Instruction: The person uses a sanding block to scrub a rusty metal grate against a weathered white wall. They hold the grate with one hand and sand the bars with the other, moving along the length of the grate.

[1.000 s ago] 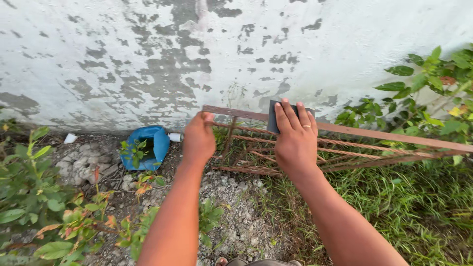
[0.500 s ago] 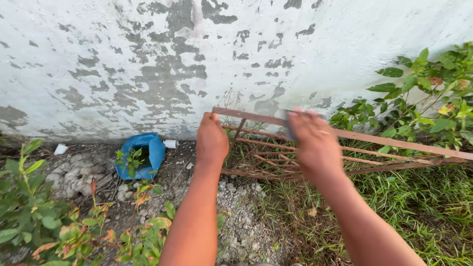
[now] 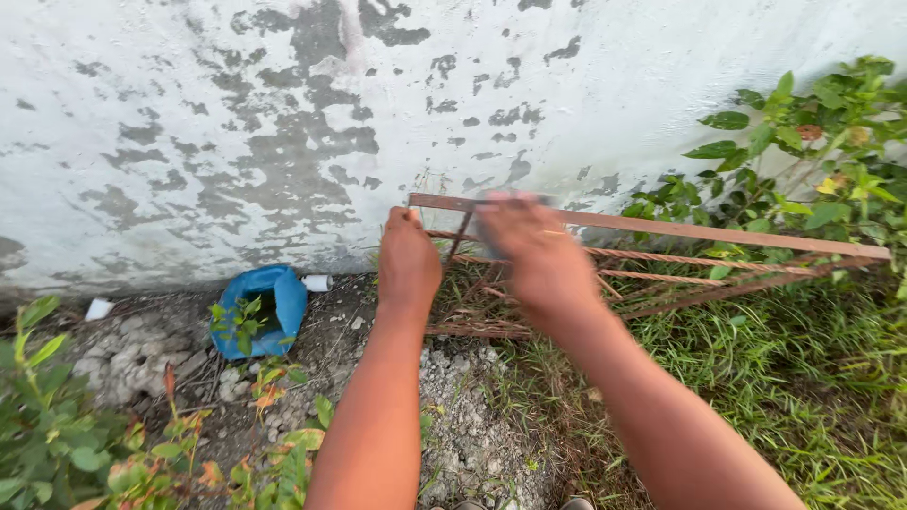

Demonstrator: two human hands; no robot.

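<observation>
A rusty metal grille frame (image 3: 718,231) leans low against a peeling white wall (image 3: 283,123). My left hand (image 3: 408,263) is closed around the frame's left end, near its corner. My right hand (image 3: 531,253), blurred by motion, presses a dark flat pad (image 3: 491,206) onto the top bar just right of the corner. Only an edge of the pad shows past my fingers. Both forearms reach in from the bottom of the view.
A crumpled blue bag (image 3: 269,304) lies at the wall's foot on the left, with small white scraps (image 3: 98,309) nearby. Gravel (image 3: 463,416) covers the ground below my arms. Leafy plants stand at left (image 3: 57,416) and right (image 3: 812,151), grass (image 3: 812,378) lower right.
My right hand with the pad has slid left along the top bar toward the corner. My left hand has kept its hold on the frame's left end. The camera has tilted slightly.
</observation>
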